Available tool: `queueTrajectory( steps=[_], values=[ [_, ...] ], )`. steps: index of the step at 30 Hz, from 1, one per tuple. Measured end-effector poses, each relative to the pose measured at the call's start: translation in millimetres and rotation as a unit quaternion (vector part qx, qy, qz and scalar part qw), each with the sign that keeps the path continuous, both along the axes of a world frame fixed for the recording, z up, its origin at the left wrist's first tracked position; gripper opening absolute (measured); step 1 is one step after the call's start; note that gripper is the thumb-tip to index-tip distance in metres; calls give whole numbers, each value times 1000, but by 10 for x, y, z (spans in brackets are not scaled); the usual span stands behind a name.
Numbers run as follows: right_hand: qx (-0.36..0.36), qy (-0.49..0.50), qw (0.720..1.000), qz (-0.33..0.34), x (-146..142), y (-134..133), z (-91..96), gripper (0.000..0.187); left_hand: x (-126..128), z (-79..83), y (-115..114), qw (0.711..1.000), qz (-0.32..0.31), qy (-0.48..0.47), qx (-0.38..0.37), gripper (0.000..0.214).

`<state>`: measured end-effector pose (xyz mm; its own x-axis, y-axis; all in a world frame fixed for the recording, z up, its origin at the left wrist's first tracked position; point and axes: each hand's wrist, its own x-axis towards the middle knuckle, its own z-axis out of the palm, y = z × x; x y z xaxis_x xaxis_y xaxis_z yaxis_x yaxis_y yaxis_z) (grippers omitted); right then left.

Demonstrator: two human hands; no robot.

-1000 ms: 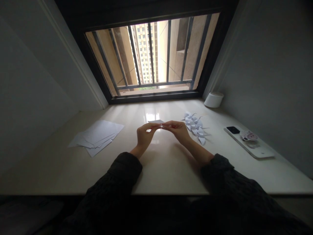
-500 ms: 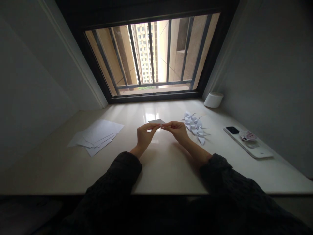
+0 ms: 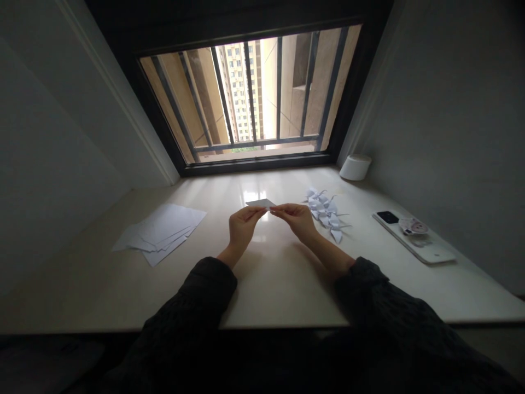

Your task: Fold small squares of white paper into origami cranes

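- The big window stands at the far end of the desk. It has a dark frame and thin metal bars, and behind the bars a tall apartment building is visible.
- The long, light-colored desk fills the lower middle of the view. Its surface is shiny and shows a bright reflection of the window.
- Two grey walls stand at the left and right sides of the desk.
- The person's arms come from the near edge of the desk, in dark knitted sleeves. The wrists are bare.
- A loose pile of white paper sheets lies on the left part of the desk. The sheets overlap and are not neatly lined up.
- A group of white paper cranes lies on the desk, near the right hand but not touching it. They overlap, so I cannot count them exactly.
- A white phone lies face down near the right wall, with its black camera part at the far end. A round picture holder sits on its back.
- A small white cylinder stands in the far right corner.
- The left hand and the right hand are raised above the desk, and their fingertips come close together. Both hands are closed in a pinch.
- A small piece of white paper is held between the two hands, above the middle of the desk.
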<state>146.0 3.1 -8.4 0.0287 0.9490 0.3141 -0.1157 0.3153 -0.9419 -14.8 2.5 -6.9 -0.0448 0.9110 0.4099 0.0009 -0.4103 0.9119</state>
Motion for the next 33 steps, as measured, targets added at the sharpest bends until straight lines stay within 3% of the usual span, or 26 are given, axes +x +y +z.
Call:
queueTrajectory(
  steps=[11, 17, 22, 33],
  values=[
    [-54, 27, 998, 4, 23, 35, -11, 28, 0, 4, 14, 1000, 5, -19, 20, 18],
    [-48, 23, 999, 5, 19, 31, -3, 25, -20, -28, 27, 997, 28, 31, 63, 17],
    [-40, 21, 998, -35, -8, 2, 7, 23, -23, -12, -4, 993, 65, 78, 64, 17],
    [-50, 114, 992, -19, -87, -2, -38, 27, 63, -25, -6, 998, 31, -45, -9, 23]
  ],
)
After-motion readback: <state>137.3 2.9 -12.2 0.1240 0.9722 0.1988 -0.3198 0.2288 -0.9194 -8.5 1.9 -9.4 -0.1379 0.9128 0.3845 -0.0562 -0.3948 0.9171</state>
